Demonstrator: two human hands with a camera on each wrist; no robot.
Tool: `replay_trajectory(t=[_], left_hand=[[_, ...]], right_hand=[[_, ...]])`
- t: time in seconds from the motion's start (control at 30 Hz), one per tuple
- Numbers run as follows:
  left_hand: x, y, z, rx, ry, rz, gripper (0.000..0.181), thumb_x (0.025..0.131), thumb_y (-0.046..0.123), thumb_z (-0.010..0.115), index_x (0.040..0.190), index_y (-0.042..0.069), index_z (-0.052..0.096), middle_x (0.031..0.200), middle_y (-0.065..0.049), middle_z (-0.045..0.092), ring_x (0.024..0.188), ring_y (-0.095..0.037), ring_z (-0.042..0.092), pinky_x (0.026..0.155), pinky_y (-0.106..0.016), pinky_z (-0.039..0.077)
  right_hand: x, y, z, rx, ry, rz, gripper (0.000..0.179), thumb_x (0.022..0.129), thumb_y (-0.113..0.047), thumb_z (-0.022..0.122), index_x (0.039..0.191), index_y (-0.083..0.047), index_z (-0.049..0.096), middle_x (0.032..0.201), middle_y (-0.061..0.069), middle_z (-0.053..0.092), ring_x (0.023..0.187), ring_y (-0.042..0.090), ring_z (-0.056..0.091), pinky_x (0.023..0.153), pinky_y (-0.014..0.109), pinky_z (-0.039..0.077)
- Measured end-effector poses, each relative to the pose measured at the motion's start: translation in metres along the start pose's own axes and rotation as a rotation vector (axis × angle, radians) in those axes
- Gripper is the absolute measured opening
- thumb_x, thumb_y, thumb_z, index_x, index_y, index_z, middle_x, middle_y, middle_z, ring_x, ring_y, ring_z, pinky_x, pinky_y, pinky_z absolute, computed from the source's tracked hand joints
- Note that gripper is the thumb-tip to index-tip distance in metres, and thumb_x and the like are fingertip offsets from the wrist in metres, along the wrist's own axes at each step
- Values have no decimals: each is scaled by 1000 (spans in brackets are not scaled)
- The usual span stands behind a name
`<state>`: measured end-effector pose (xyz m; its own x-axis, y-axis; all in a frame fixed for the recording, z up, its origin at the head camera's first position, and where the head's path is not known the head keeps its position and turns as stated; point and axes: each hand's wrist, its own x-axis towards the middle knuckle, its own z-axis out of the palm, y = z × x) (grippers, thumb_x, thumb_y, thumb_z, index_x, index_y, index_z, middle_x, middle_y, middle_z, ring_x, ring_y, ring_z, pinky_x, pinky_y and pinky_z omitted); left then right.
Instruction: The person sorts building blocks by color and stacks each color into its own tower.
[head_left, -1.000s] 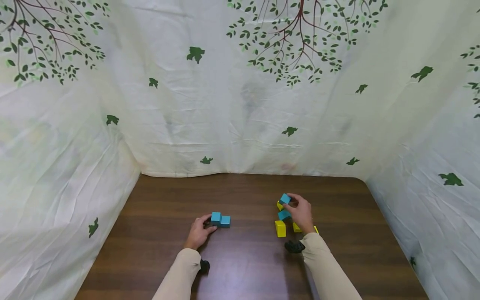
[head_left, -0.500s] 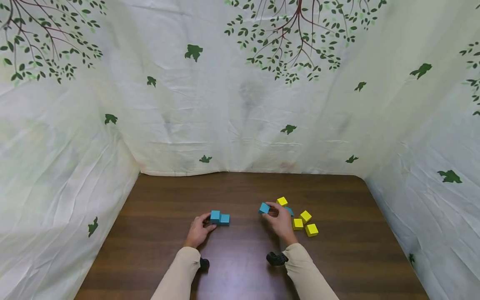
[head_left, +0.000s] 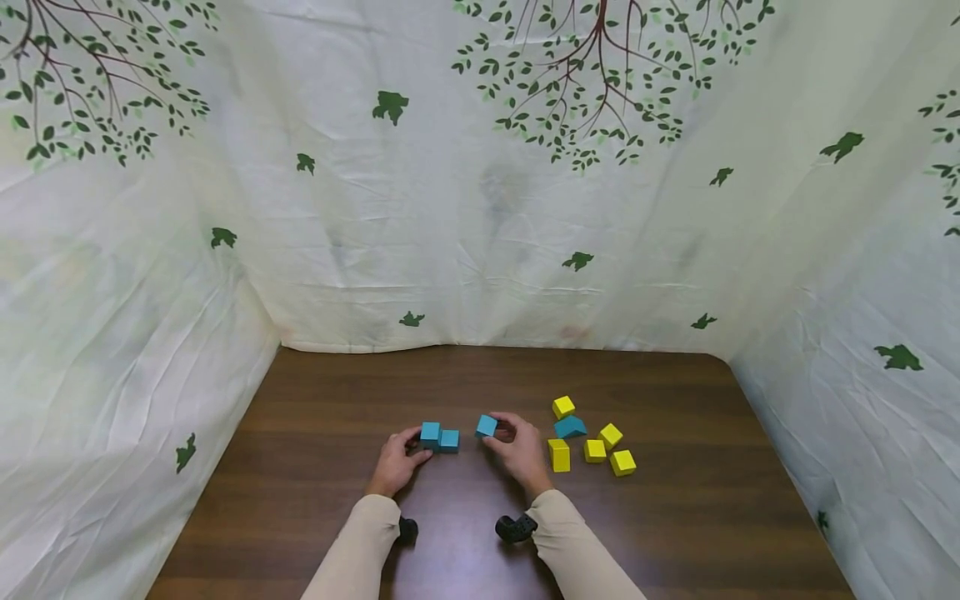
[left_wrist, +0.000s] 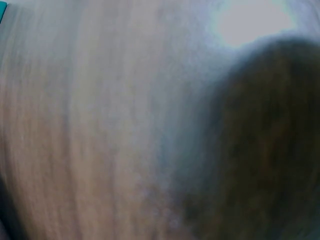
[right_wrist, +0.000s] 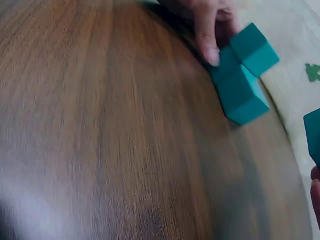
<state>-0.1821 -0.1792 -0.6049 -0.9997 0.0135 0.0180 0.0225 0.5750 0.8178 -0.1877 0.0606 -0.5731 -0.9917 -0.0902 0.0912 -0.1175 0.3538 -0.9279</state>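
Observation:
On the brown table (head_left: 322,383), a blue cube (head_left: 431,434) sits on top of another blue block (right_wrist: 226,67), with a further blue block (head_left: 448,441) right beside the lower one. My left hand (head_left: 393,463) grips the lower block from the left, thumb in front and fingers behind. In the right wrist view the thumb (right_wrist: 207,42) touches its side. My right hand (head_left: 522,451) pinches a blue cube (head_left: 486,426) between thumb and fingers, a short gap right of the stack. The left wrist view shows mostly blurred table.
Right of my right hand lie several yellow blocks, among them a taller one (head_left: 558,455) and a cube (head_left: 622,462). A blue triangular block (head_left: 570,427) lies among them. A white cloth with a leaf print (head_left: 480,250) hangs behind and at the sides of the table.
My right hand has carried the blue cube leftward from the yellow blocks toward the blue stack, uncovering the blue triangular block. My left hand has stayed at the stack.

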Motion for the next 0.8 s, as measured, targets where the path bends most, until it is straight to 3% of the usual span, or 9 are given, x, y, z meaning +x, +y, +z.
replay_trajectory(t=[0.47, 0.8], left_hand=[[1, -3, 0, 5, 13, 1, 42, 83, 6, 74, 122, -4, 61, 98, -15, 60, 95, -31, 53, 86, -50, 45], [3, -6, 1, -8, 4, -2, 42, 83, 6, 75, 122, -3, 62, 99, -14, 61, 95, -29, 53, 87, -50, 45]], right_hand=[[11, -10, 34, -4, -104, -60, 37, 82, -3, 75, 117, -3, 66, 109, 12, 67, 94, 25, 67, 83, 37, 54], [17, -10, 45, -18, -133, -102, 37, 80, 0, 76, 115, 2, 66, 105, 16, 69, 90, 25, 69, 77, 33, 56]])
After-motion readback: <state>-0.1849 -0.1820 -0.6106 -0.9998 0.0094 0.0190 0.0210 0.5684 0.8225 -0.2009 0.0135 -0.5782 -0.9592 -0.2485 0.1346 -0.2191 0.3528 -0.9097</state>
